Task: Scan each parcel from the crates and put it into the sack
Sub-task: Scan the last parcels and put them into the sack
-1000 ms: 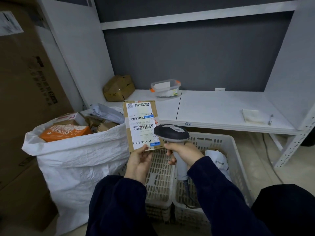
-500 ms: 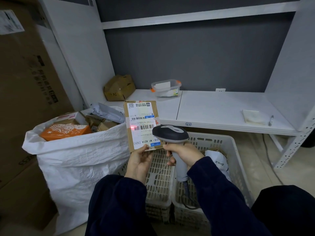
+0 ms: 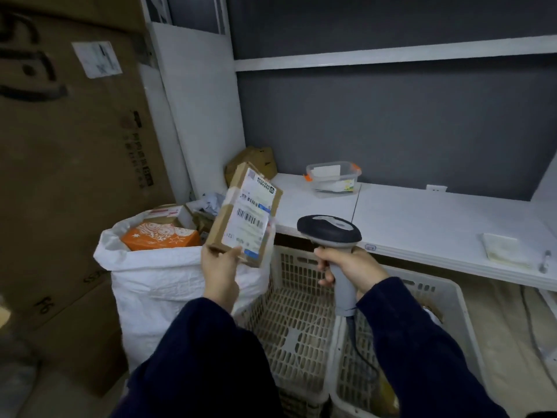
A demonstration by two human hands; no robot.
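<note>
My left hand [image 3: 221, 271] grips the lower edge of a small brown cardboard parcel [image 3: 245, 215] with a white barcode label. The parcel is tilted and hangs at the right rim of the white woven sack [image 3: 168, 285]. That sack holds an orange box [image 3: 159, 238] and other parcels. My right hand [image 3: 351, 267] grips the handle of a grey barcode scanner [image 3: 328, 230], held over the white slotted crates [image 3: 301, 315]. The left crate's mesh floor is bare where it shows. In the right crate [image 3: 437, 300] my arm hides most of the inside.
Large cardboard boxes [image 3: 69, 164] stand to the left of the sack. A white shelf [image 3: 422, 218] behind the crates carries a crumpled brown box [image 3: 253, 161], a clear plastic tub [image 3: 333, 176], a folded cloth [image 3: 503, 250] and a pen [image 3: 545, 262].
The scanner's red light on the label has gone out. My left hand has swung the parcel left and tilted it toward the sack; the scanner has drawn away from it. My view turned left.
</note>
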